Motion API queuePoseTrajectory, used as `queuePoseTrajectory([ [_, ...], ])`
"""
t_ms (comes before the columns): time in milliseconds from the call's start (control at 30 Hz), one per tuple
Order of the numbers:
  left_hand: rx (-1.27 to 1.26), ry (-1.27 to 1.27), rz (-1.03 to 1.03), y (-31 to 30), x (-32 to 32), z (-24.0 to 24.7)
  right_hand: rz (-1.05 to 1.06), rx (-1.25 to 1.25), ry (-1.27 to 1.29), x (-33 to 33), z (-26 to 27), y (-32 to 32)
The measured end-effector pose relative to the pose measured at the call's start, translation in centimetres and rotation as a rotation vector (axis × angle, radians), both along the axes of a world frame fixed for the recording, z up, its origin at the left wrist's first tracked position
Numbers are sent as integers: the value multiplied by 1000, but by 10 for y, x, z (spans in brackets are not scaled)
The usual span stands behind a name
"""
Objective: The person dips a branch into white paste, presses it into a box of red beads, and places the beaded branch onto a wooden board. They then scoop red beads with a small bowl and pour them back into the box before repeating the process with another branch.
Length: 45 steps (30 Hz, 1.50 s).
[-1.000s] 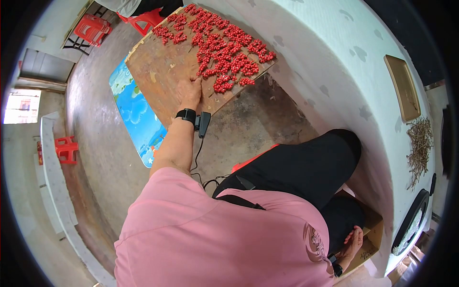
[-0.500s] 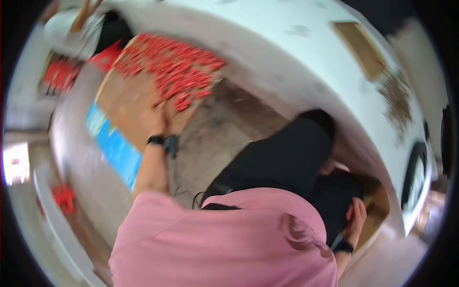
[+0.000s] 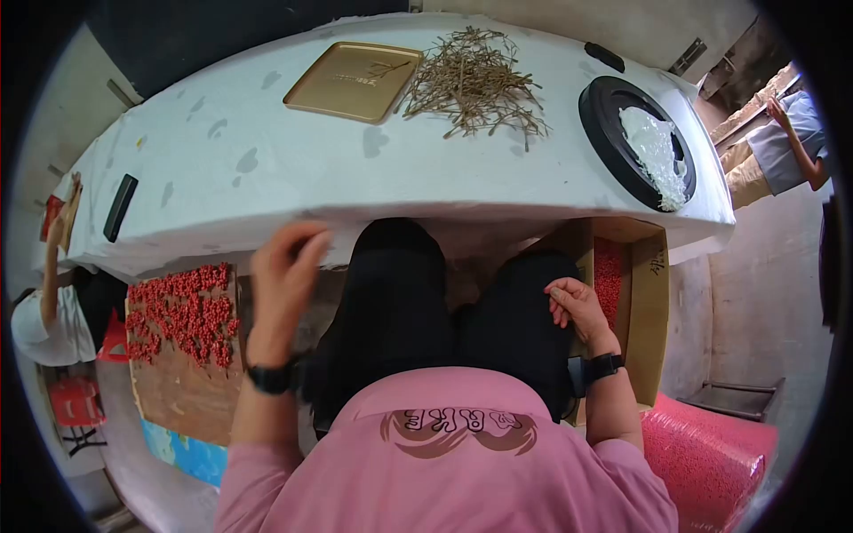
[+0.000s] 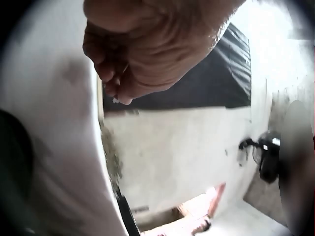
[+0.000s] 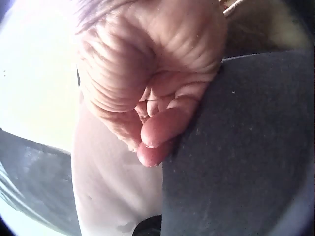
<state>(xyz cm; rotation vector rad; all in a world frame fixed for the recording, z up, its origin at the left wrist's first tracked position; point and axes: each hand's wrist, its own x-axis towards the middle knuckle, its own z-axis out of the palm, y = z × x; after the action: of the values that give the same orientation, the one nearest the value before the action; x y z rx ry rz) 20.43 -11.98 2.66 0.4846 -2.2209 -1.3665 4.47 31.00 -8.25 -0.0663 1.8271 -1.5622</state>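
Observation:
My left hand [image 3: 284, 275] is raised beside my left thigh, in front of the white-covered table, blurred, with bent fingers. In the left wrist view its fingers [image 4: 106, 71] curl inward; a tiny pale speck shows by the fingertips, and I cannot tell whether they hold it. Left of this hand, red berry sprigs [image 3: 182, 311] are spread over a brown board [image 3: 182, 400]. My right hand [image 3: 577, 306] rests by my right thigh, fingers loosely curled and nothing visible in them. Next to it stands a cardboard box [image 3: 653, 311] with loose red berries [image 3: 607, 275] inside.
On the white-covered table [image 3: 267, 204] lie a gold tray [image 3: 342, 80], a heap of bare stems [image 3: 475, 84] and a black round dish [image 3: 604, 133] of crumpled clear plastic. A bulging bag of red berries [image 3: 702, 457] stands behind right. Other people [image 3: 49, 329] sit at the left and right.
The head view has swung right, from the board to face the table. My left hand has left the board's edge and come up beside the thigh. The right hand stays at the right thigh.

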Motion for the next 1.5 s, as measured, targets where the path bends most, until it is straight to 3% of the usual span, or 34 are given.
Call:
queuePoseTrajectory([
  [33, 74, 24, -81, 23, -31, 8, -4, -3, -1, 0, -1, 1],
  [133, -190, 106, -303, 81, -105, 23, -37, 12, -5, 4, 1, 0],
  [233, -352, 120, -382, 125, -151, 19, 85, 175, 180, -1, 50, -25],
  [267, -409, 130, -393, 133, -161, 10, 34, 184, 276, -4, 73, -39],
  [367, -408, 194, -289, 139, -186, -13, -38, 233, 951, -45, 96, -72],
  [467, -435, 220, -220, 131, -201, -20, -61, 333, 1145, -91, 105, -110],
  [667, -305, 219, -195, 126, -205, -27, -87, 640, 1223, -130, 95, -161],
  [767, -543, 211, -240, 129, -209, -18, -102, 635, 1228, -128, 91, -165],
  [900, -627, 187, -247, 131, -227, -23, -73, 555, 1292, -120, 93, -157],
  [1167, -580, 152, -305, 126, -231, -25, -29, 564, 1328, -92, 99, -127],
  [1200, -591, 125, -317, 126, -230, -24, 47, 599, 1237, -85, 112, -122],
  [1500, -581, 126, -363, 128, -224, -16, -24, 612, 1255, -71, 110, -97],
])
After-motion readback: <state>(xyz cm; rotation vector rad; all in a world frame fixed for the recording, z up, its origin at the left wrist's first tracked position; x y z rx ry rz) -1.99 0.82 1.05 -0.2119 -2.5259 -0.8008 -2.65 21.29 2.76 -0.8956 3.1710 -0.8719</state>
